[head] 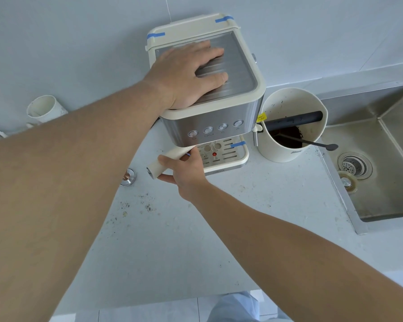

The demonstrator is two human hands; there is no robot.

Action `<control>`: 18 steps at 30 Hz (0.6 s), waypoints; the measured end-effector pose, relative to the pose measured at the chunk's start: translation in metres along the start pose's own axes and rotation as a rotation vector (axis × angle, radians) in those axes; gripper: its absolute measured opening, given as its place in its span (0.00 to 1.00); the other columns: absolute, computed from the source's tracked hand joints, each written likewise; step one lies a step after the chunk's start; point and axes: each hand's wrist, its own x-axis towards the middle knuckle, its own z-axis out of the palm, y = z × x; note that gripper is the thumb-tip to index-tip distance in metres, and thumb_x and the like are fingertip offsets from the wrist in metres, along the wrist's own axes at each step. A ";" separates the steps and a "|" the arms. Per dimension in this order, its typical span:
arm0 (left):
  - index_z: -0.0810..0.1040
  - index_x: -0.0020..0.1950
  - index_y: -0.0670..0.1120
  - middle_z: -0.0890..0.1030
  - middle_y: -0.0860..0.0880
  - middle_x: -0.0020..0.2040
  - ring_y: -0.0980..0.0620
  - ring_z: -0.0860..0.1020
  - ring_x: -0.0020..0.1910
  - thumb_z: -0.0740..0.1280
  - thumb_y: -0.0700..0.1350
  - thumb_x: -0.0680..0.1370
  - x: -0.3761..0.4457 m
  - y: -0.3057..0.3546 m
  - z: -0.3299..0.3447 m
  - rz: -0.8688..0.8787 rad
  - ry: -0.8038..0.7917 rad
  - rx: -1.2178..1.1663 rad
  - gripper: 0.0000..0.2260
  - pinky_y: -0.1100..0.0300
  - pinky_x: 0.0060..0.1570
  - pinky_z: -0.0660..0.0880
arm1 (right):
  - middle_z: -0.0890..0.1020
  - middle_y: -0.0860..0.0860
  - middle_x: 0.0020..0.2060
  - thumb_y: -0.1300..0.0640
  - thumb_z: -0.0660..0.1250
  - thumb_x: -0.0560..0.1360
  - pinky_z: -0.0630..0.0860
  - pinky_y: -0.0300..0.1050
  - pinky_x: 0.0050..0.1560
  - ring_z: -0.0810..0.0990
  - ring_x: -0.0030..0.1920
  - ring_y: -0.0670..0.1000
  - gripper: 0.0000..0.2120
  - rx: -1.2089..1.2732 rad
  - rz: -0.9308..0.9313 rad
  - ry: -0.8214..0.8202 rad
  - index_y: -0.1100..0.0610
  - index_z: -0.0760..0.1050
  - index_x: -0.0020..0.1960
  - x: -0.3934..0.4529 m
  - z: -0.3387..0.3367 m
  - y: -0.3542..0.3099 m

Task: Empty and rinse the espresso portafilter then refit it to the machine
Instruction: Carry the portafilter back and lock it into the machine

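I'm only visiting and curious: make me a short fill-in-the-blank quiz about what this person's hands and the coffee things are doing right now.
1. The left hand lies flat on the ____ of the espresso machine.
2. The right hand grips the cream ____ of the portafilter.
3. The knock box stands between the machine and the ____.
4. A dark ____ spans the knock box's opening.

Missing words: top; handle; sink; bar

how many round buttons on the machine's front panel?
4, in one row across the steel front of the espresso machine: far left, second, third, far right. All lie just above the right hand. Any side controls may be hidden.
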 end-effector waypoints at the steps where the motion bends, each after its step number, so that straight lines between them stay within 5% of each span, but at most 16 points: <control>1: 0.64 0.75 0.60 0.63 0.56 0.77 0.53 0.60 0.76 0.53 0.69 0.71 0.000 0.000 0.000 0.001 0.001 0.000 0.33 0.50 0.74 0.53 | 0.77 0.55 0.53 0.71 0.75 0.70 0.85 0.56 0.40 0.79 0.55 0.57 0.23 -0.008 0.000 -0.008 0.58 0.70 0.60 0.000 -0.003 0.000; 18: 0.65 0.74 0.60 0.66 0.58 0.75 0.54 0.62 0.75 0.53 0.71 0.70 0.001 0.000 0.001 -0.007 0.011 -0.029 0.34 0.48 0.73 0.57 | 0.76 0.53 0.46 0.71 0.74 0.70 0.85 0.50 0.35 0.79 0.43 0.49 0.24 -0.028 -0.020 0.080 0.62 0.69 0.62 0.008 0.015 -0.004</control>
